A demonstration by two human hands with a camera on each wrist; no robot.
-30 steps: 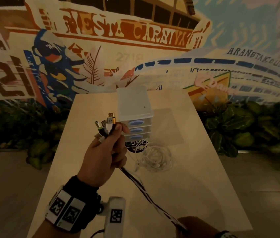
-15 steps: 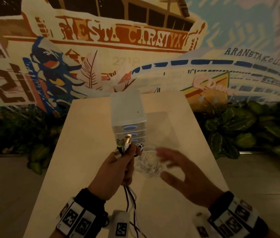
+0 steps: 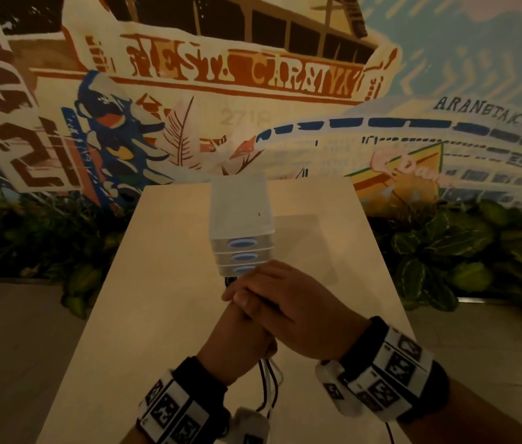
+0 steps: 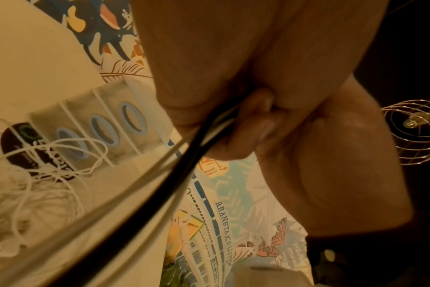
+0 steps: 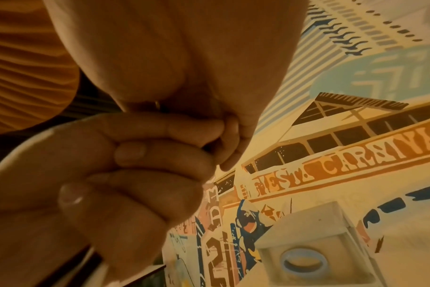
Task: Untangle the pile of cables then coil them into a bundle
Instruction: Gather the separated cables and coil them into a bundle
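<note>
**Cable ends gathered, coiling about to start**

Nearest in the head view, the cables (image 3: 267, 384) hang in a few dark and pale strands from the underside of the left hand (image 3: 237, 341), dropping toward the near edge of the bench (image 3: 157, 315) between the 2 wrists. The left wrist view shows that grip clenched round them: fingers (image 4: 253, 124) curled tight, with 1 black strand and some paler ones running out of the fist toward the camera. The right hand (image 3: 288, 302) lies over the top of the left fist, its fingers folded across it. The right wrist view shows them curled against the left hand, but whether they pinch the cable ends or only press on the fist I cannot tell; the plugs are hidden.

Beyond the hands, a loose white tangle (image 4: 32, 194) lies on the bench beside a dark round label (image 4: 20, 147), both just in front of the drawers (image 3: 241, 232), a small white unit of 3 with blue oval pulls. The hands hide both tangle and label from the head camera.

By my reading, the untangling of this lot is largely done and the step in hand is securing the ends before winding. The next move likely calls for the left hand to keep the ends pinned while the right takes the hanging length and loops it evenly, without dragging into the white tangle.
</note>
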